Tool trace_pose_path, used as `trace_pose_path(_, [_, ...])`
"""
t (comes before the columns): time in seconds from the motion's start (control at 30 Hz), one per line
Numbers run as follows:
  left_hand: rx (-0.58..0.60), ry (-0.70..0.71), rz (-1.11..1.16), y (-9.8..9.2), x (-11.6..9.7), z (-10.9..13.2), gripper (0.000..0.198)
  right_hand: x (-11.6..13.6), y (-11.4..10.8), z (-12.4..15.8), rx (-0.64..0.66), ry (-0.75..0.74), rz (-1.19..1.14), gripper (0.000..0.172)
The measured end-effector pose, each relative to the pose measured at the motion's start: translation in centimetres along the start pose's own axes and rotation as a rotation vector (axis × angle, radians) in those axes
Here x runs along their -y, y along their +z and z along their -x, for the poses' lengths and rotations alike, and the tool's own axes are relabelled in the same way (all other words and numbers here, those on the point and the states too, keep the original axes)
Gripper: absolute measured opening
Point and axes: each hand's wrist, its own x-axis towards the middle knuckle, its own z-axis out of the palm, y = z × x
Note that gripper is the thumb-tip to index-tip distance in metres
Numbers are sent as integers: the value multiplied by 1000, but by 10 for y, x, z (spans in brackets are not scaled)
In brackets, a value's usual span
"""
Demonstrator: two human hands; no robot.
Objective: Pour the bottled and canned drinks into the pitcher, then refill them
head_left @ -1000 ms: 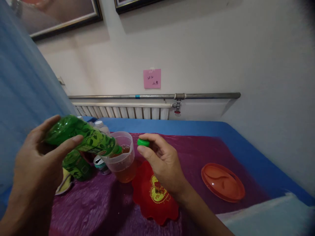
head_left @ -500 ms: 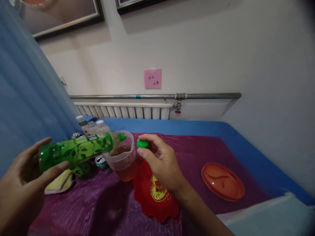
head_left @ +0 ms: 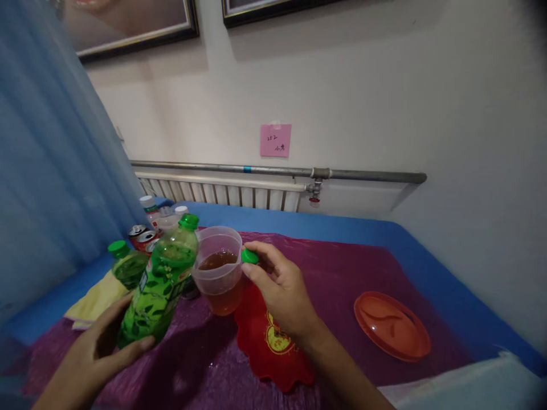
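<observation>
My left hand is wrapped round the lower part of a green drink bottle, which leans to the right with its mouth uncapped. Some liquid shows inside, below the neck. Between the thumb and fingers of my right hand is a green bottle cap, close to the rim of a clear plastic measuring jug. Brown liquid with bubbles partly fills the jug. Beneath my right hand lies a red scalloped plate with a yellow print, partly covered by the forearm.
Behind the held bottle are another green-capped bottle, drink cans and a white-capped bottle. A yellow cloth lies at left. An orange divided dish rests on the purple sheet at right.
My left hand has tipped the bottle from nearly level over the jug to a steeper, neck-up lean, drawing its mouth leftward. My right hand still pinches the cap.
</observation>
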Motion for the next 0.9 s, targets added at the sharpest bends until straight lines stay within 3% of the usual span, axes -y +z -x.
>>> trace_pose_path(0.13, [223, -13, 127, 21, 21, 25, 93, 1, 8, 9, -2, -26, -68, 29])
trace_pose_path(0.37, [288, -57, 164, 38, 50, 48, 85, 6, 18, 21, 29, -33, -211, 25])
trace_pose_path(0.67, [362, -72, 101, 45, 44, 53, 87, 5, 18, 25, 71, -159, -10, 30])
trace_pose_path(0.9, [470, -110, 204, 64, 22, 70, 94, -5, 21, 33, 83, -300, 156, 47])
